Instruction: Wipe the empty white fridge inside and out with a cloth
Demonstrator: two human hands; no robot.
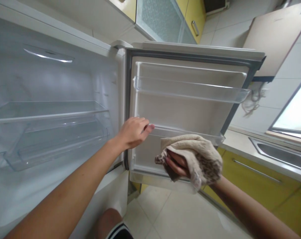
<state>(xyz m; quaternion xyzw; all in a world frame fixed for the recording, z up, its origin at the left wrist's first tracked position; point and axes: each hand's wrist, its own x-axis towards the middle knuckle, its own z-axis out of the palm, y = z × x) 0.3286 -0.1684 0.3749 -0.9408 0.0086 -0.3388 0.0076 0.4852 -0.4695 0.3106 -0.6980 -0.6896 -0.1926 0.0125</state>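
My right hand (178, 163) is wrapped in a beige and brown cloth (197, 156) and grips it in front of the lower part of the open fridge door (180, 116). Folds of the fabric hide most of its fingers. My left hand (137, 132) is at the hinge side of the door, by the left end of the middle clear door shelf (185, 132). Its fingers are curled, with the thumb pointing right; whatever lies under them is hidden. Higher on the door sits another clear shelf (190, 89), with nothing in it.
On the left, the fridge interior (55, 76) has a glass shelf (48, 108) and a clear drawer (60, 139) below. Right of the door are a counter with a steel sink (285, 154) and yellow cabinets (252, 179). My knee (109, 219) is near the fridge's lower front.
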